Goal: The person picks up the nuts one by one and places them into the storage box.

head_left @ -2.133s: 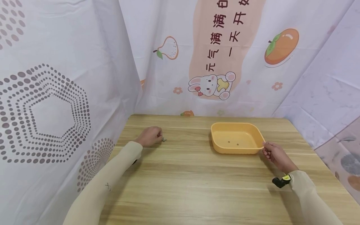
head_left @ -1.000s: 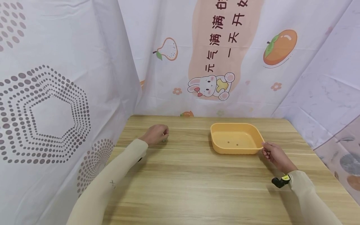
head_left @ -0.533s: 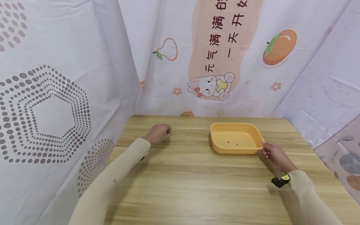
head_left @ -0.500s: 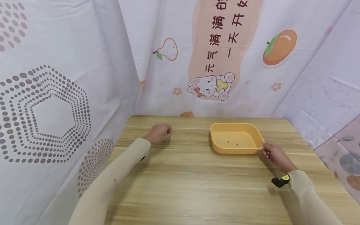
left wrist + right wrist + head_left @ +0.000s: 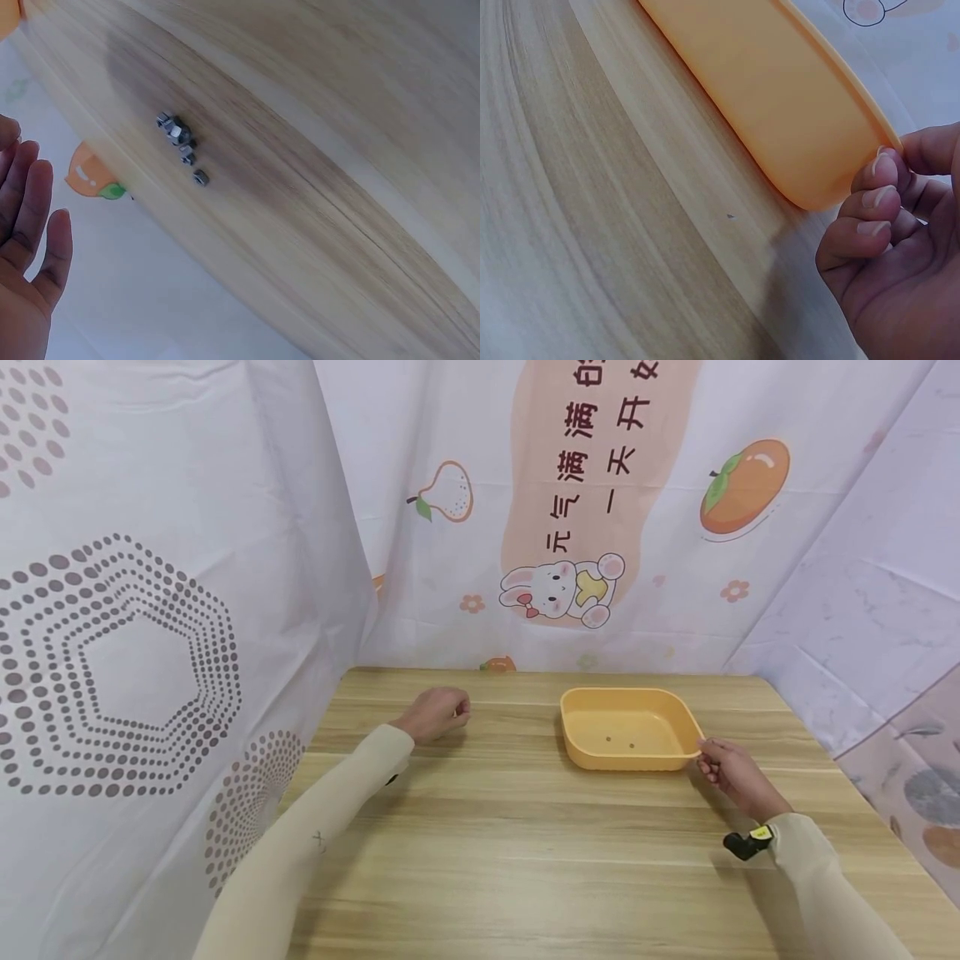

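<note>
My right hand (image 5: 738, 777): thumb and bent fingers pinching the rim of the orange tray (image 5: 630, 762) at its right near corner. Tray close to the far edge of the desk (image 5: 525, 860), toward the far right corner; two small dark pieces (image 5: 632, 746) inside. My left hand (image 5: 435, 714): toward the far left corner, fingers bent; cannot tell whether anything is pinched. Metal nuts (image 5: 176, 133) clustered near the far edge, one just apart

Head view bright; soft glare on table (image 5: 525, 860); wrist views dimmer.

Arms (image 5: 318, 837) outstretched, left hand (image 5: 435, 715) with bent fingers (image 5: 34, 201), right hand (image 5: 738, 777) pinching
</note>
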The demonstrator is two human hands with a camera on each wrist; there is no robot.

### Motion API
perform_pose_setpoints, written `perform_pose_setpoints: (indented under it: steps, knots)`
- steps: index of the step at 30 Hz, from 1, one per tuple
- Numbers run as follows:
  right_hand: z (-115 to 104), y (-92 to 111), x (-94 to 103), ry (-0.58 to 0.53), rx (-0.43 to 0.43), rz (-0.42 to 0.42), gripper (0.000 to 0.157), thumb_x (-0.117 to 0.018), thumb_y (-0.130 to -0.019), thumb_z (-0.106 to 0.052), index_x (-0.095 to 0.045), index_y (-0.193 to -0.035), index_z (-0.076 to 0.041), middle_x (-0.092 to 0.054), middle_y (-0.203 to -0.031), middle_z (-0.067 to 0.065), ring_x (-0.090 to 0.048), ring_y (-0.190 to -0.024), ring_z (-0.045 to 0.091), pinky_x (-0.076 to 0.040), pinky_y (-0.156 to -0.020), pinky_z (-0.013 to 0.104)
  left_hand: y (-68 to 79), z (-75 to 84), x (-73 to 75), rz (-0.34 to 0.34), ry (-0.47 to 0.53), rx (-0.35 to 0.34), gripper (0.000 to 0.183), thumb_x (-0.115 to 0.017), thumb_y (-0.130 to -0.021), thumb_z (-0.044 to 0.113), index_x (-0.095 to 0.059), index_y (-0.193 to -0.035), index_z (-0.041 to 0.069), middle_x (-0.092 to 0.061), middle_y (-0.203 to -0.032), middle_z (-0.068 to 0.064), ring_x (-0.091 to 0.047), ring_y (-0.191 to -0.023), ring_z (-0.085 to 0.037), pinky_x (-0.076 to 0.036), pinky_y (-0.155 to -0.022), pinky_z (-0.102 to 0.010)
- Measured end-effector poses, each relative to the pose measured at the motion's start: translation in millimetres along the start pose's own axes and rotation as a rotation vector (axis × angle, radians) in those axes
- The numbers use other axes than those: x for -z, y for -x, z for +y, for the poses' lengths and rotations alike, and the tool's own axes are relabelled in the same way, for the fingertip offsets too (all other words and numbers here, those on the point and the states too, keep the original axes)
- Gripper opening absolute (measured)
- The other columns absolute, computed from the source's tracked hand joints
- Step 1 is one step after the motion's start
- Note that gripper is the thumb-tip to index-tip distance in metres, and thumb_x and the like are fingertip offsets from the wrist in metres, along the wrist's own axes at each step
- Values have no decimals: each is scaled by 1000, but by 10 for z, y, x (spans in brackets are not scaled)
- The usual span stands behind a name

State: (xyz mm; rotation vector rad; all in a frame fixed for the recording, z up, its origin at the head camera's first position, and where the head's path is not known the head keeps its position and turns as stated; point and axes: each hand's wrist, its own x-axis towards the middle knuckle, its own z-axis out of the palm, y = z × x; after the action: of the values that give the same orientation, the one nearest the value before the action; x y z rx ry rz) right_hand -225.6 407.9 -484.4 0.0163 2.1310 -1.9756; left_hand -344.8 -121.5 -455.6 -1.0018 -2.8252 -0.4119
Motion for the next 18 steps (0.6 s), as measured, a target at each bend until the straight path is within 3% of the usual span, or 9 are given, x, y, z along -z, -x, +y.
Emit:
perform_pose_setpoints:
  steps: [8,18]
  knots:
    - [87,-46,47,39,3,30,34,-39,-103,-34,-48,-85,-5,-50,-70,-3,-44,-58,8,-40,-51,23,-57,76,-15,-1,-5,-29,8,-62,-88,20,-62,-81,19,-60,-76,11,-53,-66,-4,-45,-60,-22]
    - [-29,18,-20,-10,-10,1,34,-37,-104,-24,-47,-84,0,-50,-69,0,-44,-58,10,-40,-52,24,-142,157,-24,7,-14,-53,7,-61,-88,20,-62,-81,19,-59,-76,11,-52,-66,-4,-44,-60,-21]
